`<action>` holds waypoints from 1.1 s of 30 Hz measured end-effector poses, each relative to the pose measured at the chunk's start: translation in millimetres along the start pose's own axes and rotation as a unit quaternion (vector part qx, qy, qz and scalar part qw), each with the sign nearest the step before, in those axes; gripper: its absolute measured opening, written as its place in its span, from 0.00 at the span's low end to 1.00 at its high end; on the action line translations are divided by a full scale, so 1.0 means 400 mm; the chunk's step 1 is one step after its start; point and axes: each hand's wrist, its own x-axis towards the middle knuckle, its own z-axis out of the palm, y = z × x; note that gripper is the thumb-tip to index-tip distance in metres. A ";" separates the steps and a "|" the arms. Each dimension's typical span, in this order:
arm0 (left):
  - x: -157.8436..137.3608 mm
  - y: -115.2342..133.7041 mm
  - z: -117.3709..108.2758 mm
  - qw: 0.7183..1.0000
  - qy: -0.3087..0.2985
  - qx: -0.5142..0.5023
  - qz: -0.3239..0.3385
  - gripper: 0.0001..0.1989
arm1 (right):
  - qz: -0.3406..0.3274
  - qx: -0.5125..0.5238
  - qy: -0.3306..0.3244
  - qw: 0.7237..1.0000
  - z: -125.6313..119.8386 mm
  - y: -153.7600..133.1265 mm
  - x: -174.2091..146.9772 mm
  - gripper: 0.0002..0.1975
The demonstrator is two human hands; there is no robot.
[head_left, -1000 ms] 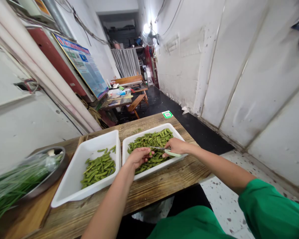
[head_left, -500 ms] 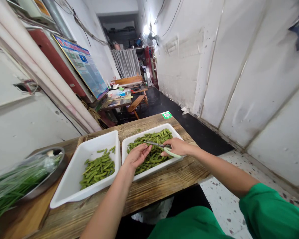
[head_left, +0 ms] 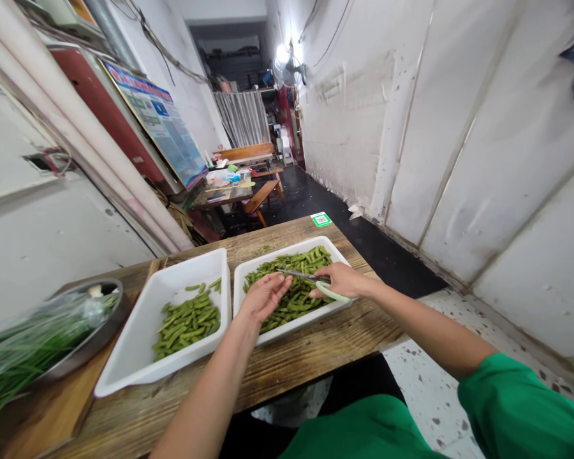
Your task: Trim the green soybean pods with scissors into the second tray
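Note:
My right hand [head_left: 340, 280] is closed round the pale green handles of a pair of scissors [head_left: 332, 292]. The metal blades point left and reach the fingertips of my left hand [head_left: 266, 297]. Those fingers are pinched together over the right tray; whatever lies between them is too small or hidden to make out. Green soybean pods [head_left: 294, 306] fill the right white tray [head_left: 249, 262] beneath both hands. In the left white tray [head_left: 134, 350], beside my left forearm, a smaller heap of green pods [head_left: 186, 325] lies toward the right side.
Both trays stand on a wooden table [head_left: 316, 357]. At the left, a metal bowl [head_left: 83, 350] holds bagged long green stalks [head_left: 33, 350]. A green-edged QR code card [head_left: 321, 219] lies at the table's far corner. Beyond are a cluttered low table [head_left: 222, 194] and a wooden bench [head_left: 263, 196].
Hardly anything differs. Both hands and the scissors stay in nearly the same place over the right tray, and the view has shifted very slightly.

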 end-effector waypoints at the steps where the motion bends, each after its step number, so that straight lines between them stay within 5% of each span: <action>1: 0.000 -0.001 0.000 1.000 0.000 0.001 0.000 0.07 | -0.004 0.003 0.001 1.000 0.002 0.002 0.000 0.26; 11: 0.008 -0.011 -0.001 0.984 0.087 -0.044 -0.148 0.10 | -0.023 -0.032 -0.066 0.997 0.019 0.028 0.024 0.24; 17: 0.019 -0.024 -0.003 0.978 0.121 -0.036 -0.169 0.10 | -0.011 -0.022 -0.116 0.993 0.017 0.040 0.050 0.25; 26: 0.022 -0.014 -0.008 0.983 0.153 0.025 -0.100 0.06 | -0.027 -0.019 -0.104 0.994 -0.002 0.056 0.055 0.22; 33: 0.070 0.039 -0.030 0.968 0.189 0.166 -0.001 0.07 | 0.020 0.016 0.019 0.999 0.017 0.073 0.037 0.22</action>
